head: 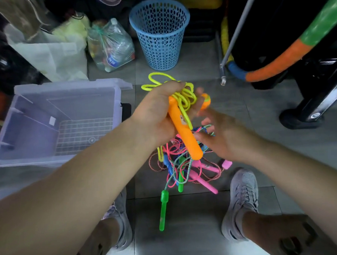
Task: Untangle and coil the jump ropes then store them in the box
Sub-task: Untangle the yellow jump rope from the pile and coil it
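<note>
The neon-yellow plastic jump rope (pixel 187 98) is up in the air in front of you, gathered into loose loops, and that puts you in the coiling step for this one rope. Your left hand (pixel 157 116) holds it: the fingers (pixel 199 105) are curled round the bunched loops and one long orange plastic handle (pixel 183 130), which slants down out of the palm. A second rounded orange handle end (pixel 205 103) shows just past the loops. Your right hand (pixel 229 139) hovers just beside the handle, but it is blurred, so I cannot tell whether its fingers are spread or are pinching a strand. Directly beneath, on the grey tiled floor (pixel 190 234) between your grey shoes (pixel 243 197), lies the tangled heap of pink, blue, green and braided ropes (pixel 183 165), with a bright green plastic handle (pixel 163 212) trailing towards you; those look not yet sorted. To your left the translucent lavender plastic box (pixel 25 124) stands open on the floor with a white wire grid (pixel 81 134) in its bottom and no rope in it that I can see. I judge the task to be at an early stage. Next you probably need to tidy the yellow loops, tuck both handles against the bundle so it cannot spring apart, then carry it left into the box. A blue perforated plastic basket (pixel 160 35) stands beyond.
</note>
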The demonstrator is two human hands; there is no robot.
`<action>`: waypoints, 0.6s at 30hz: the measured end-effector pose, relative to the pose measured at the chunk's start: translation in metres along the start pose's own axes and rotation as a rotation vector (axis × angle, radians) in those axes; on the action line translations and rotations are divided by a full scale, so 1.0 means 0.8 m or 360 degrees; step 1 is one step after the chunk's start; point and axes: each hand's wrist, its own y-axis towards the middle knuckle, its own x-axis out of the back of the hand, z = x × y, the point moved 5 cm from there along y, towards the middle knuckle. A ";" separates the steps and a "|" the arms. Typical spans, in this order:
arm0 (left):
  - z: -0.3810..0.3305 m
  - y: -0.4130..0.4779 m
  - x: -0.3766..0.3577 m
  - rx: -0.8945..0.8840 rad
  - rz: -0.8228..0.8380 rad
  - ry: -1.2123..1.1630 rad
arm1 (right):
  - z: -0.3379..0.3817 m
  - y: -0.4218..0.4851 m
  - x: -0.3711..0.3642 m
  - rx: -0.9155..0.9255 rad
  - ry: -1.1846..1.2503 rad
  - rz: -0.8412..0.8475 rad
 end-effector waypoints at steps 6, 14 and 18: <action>0.005 -0.003 0.000 0.0039 0.0038 0.0262 | -0.001 0.006 0.029 -0.0274 -0.0038 -0.0498; -0.008 -0.002 0.020 -0.0095 -0.0028 0.1150 | 0.004 0.014 0.035 -0.0141 -0.0101 -0.0103; -0.010 -0.007 0.038 -0.0014 -0.0072 0.1692 | -0.013 0.012 0.021 -0.0394 -0.0021 -0.0015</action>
